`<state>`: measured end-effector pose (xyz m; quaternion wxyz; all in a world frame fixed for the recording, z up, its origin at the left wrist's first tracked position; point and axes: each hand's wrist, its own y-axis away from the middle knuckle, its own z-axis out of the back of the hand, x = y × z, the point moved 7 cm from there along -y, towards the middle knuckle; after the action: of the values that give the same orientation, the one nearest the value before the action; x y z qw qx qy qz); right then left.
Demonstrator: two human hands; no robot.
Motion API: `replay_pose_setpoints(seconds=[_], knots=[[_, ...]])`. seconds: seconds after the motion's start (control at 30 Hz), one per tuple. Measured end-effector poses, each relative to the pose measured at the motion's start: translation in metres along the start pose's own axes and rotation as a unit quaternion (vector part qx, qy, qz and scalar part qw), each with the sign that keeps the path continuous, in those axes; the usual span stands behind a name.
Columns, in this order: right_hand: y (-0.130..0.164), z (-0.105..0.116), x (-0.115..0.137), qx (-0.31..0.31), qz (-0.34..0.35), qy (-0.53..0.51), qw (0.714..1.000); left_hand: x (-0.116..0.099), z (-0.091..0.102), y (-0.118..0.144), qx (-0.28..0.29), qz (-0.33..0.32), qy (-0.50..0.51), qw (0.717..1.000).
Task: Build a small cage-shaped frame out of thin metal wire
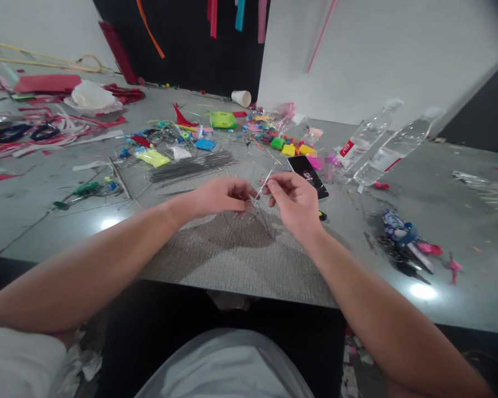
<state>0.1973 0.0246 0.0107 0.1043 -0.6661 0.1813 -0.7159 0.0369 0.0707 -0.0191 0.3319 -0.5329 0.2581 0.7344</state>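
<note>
Over the front middle of the table, my left hand (pixel 232 194) curls its fingers around thin metal wires (pixel 255 205) that splay out below. My right hand (pixel 292 196) pinches a thin, pale strand of wire between thumb and forefinger, close to the left fingertips. The wires look joined in a loose tangle, but their exact shape is blurred. Behind the hands lies a bundle of straight dark wires (pixel 191 167). A phone (pixel 309 176) rests just behind my right hand, partly covered by it.
Two clear plastic bottles (pixel 367 132) stand at the back right. Coloured clay packets (pixel 223 120) and small bits are scattered behind the wires. Scissors (pixel 19 131) lie among red and white strips at left. A paper cup (pixel 241 98) lies by the wall. Patterned cloth (pixel 396 226) sits at right.
</note>
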Motion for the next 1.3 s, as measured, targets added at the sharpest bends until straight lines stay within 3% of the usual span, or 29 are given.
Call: replay_pose_setpoints(seconds=[0.23, 0.43, 0.77, 0.97, 1.13, 1.3], knots=[[-0.001, 0.002, 0.001, -0.003, 0.008, -0.009, 1.0, -0.008, -0.006, 0.004, 0.014, 0.028, 0.055, 0.998], [-0.001, 0.001, 0.001, 0.002, 0.008, 0.003, 1.0, -0.009, -0.004, 0.002, 0.005, 0.026, 0.002, 1.0], [0.001, 0.0, 0.003, 0.014, 0.011, 0.008, 1.0, -0.004, 0.0, 0.0, -0.02, 0.013, 0.035, 0.999], [-0.001, 0.01, 0.007, -0.041, 0.015, 0.006, 0.999, -0.004, 0.006, 0.001, -0.065, 0.021, 0.044, 0.997], [0.0, 0.019, 0.014, -0.094, 0.043, 0.002, 0.995, 0.007, 0.001, 0.003, -0.054, 0.084, 0.181, 0.978], [0.005, 0.01, 0.016, -0.037, 0.048, 0.027, 0.998, 0.002, -0.005, 0.004, -0.022, 0.076, 0.169, 0.982]])
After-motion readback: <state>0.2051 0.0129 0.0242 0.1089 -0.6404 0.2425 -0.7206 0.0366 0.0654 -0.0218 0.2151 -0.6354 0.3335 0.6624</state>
